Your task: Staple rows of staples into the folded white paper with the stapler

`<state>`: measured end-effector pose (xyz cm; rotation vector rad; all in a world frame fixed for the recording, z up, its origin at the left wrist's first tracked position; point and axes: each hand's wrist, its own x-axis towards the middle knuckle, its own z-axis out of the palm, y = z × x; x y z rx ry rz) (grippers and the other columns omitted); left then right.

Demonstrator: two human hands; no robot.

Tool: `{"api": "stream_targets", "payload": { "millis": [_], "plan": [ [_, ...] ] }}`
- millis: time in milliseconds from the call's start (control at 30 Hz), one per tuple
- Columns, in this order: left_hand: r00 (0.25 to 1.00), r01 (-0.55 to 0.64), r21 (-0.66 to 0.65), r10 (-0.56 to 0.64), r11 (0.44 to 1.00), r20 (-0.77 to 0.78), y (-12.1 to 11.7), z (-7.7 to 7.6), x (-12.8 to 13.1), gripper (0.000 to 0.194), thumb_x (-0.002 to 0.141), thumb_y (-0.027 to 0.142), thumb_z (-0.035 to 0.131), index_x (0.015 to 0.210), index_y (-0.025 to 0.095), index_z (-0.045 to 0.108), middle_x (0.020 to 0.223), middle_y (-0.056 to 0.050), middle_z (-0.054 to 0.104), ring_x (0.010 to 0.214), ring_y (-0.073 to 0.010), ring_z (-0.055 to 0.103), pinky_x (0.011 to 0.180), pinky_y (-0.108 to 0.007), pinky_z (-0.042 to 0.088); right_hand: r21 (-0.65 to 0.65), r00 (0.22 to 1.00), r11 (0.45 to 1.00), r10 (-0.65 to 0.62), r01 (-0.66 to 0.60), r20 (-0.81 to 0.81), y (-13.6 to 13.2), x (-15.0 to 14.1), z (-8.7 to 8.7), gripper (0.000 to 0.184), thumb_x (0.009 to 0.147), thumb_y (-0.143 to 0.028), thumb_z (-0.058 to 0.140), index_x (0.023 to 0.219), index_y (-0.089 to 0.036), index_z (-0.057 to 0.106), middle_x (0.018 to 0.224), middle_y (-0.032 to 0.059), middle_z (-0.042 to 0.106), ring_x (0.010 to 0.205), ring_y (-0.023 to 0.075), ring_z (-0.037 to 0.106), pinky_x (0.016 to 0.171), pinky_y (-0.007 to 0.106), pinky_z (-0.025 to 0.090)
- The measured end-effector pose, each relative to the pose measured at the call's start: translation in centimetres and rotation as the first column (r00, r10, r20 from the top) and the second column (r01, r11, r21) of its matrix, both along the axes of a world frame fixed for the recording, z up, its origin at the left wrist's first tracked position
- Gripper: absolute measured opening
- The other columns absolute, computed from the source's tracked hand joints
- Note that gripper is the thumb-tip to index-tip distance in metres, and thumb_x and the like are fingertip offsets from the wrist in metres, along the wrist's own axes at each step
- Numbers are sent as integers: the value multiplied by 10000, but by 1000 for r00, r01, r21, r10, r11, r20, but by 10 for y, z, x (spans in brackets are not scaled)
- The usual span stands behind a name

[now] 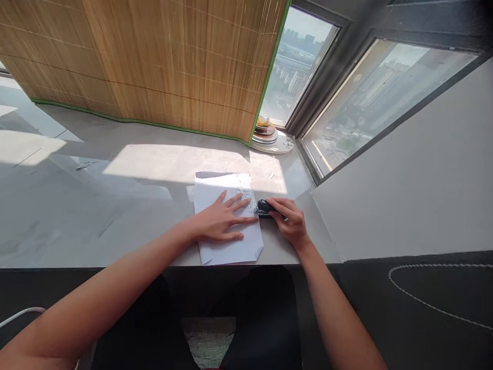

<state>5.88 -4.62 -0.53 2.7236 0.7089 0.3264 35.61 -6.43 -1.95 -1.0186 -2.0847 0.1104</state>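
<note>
A stack of white paper [213, 192] lies near the front edge of the counter, with a few corners curled. Many small metal staples [243, 186] cover its upper right part. My left hand [223, 218] rests flat on the paper, fingers spread towards the right edge. In my right hand [290, 218] is a black stapler [264, 207], whose front end meets the paper's right edge beside my left fingertips. How far the paper reaches into its jaws is hard to make out.
A pile of plates [269, 141] stands in the far corner by the windows [304, 67]. A bamboo blind [154, 61] hangs along the back of the counter [77, 205]. Small dark bits [82, 166] lie at the left. The white wall [404, 169] bounds the right side.
</note>
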Motion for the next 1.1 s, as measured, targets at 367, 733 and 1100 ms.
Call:
{"api": "stream_targets", "payload": {
  "millis": [367,733,1100],
  "plan": [
    [1000,-7,-6,7,1000,21,-1,-10,3,593,983,569,633,1557,468,525,1781,-48,225,1626,-465,170,1260,-766,56,77,994,997,-10,2,107,-1,-16,-5,561,1036,-138,561,1546,-373,559,1273,78,729,1103,276,702,955,470,542],
    [997,-36,-5,36,999,69,-1,-14,4,583,963,566,666,1527,466,563,1782,-43,222,1614,-485,198,1255,-775,74,36,992,999,-16,11,128,1,-18,-4,578,1033,-138,523,1560,-376,548,1238,83,701,1060,273,659,956,471,544],
    [997,-36,-3,37,999,65,-2,-13,4,588,970,565,658,1538,452,555,1780,-56,227,1616,-481,190,1253,-774,74,79,973,996,-46,29,226,0,-19,-4,626,1016,-102,515,1574,-384,521,1245,71,702,1020,266,641,930,450,499]
  ]
}}
